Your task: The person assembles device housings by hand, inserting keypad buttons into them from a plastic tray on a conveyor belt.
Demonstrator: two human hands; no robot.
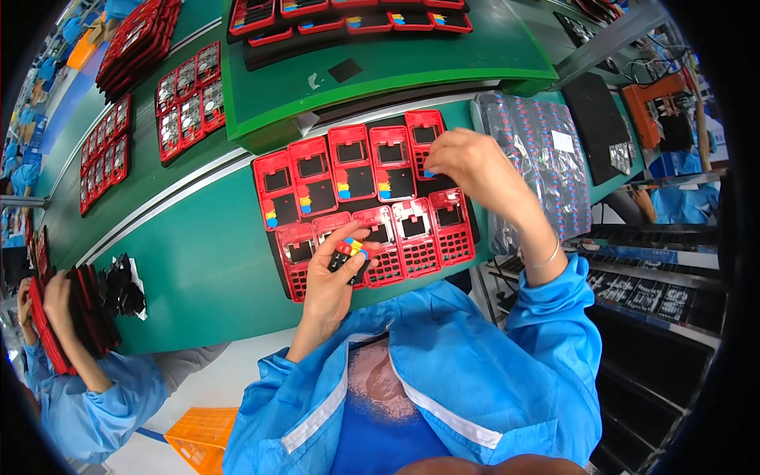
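Note:
My left hand [323,283] is closed around several small black keypads [349,252] with red, yellow and blue keys, above the front row of red plastic housings. Over the back row's rightmost red housing [425,131], my right hand [477,168] pinches a small blue piece [429,173]; the fingers hide most of it. That housing shows a bare key grid. The other back-row housings, such as this red housing [351,162], carry a black pad with yellow and blue keys at its lower left. Front-row red housings [412,245] show open key grids and dark windows.
A green raised shelf [412,75] holds more red housings [368,22]. On the right lies a clear plastic-wrapped stack [530,158], beside a black rack [649,293]. At the left, another person's hand [58,301] handles red housings. An orange crate [202,435] stands below the table.

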